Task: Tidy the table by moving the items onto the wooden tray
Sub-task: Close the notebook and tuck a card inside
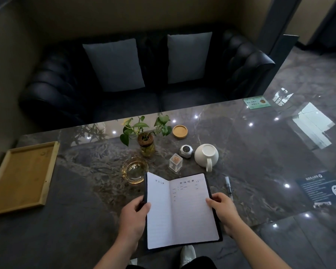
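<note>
An open notebook [179, 210] with a dark cover and lined pages is held above the table's near edge. My left hand [133, 218] grips its left edge and my right hand [224, 210] grips its right edge. The wooden tray [0, 195] lies empty at the table's left end. Behind the notebook stand a glass ashtray [134, 169], a clear toothpick box [176, 163], a small metal holder [186, 151], an upturned white mug [206, 156], a plant in a glass jar [146, 145] and a round wooden coaster [180, 131]. A pen [228, 186] lies right of the notebook.
The dark marble table [260, 162] stretches far to the right, with a green card [257, 102] at its back edge and a dark printed card [324, 188] at the right. A black sofa [66, 90] with two grey cushions stands behind the table.
</note>
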`<action>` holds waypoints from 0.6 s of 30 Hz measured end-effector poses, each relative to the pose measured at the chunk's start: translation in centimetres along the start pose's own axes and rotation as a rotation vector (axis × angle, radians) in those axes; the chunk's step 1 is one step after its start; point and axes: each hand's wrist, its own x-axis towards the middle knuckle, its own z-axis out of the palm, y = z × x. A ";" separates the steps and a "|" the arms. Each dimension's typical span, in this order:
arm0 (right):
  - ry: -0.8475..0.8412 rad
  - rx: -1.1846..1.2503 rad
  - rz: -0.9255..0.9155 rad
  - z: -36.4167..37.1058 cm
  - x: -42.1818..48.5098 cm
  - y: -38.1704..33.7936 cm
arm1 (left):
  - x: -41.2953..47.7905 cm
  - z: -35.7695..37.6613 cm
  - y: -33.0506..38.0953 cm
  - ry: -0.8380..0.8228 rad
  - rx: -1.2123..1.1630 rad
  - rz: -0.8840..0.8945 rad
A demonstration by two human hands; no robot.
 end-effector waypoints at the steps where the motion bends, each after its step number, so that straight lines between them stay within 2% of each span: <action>1: -0.031 0.033 0.000 0.1 -0.3 -0.3 | -0.2 0.3 0.4 -0.015 0.024 0.030; 7: -0.139 0.209 -0.129 0.7 -2.5 -2.7 | -1.3 1.9 2.9 0.001 0.119 0.239; 12: -0.223 0.300 -0.203 0.7 -4.2 -4.9 | -1.8 2.3 4.5 -0.208 0.148 0.435; 18: -0.335 0.348 -0.233 0.8 -5.6 -6.1 | 2.0 1.4 6.6 -0.107 0.546 0.594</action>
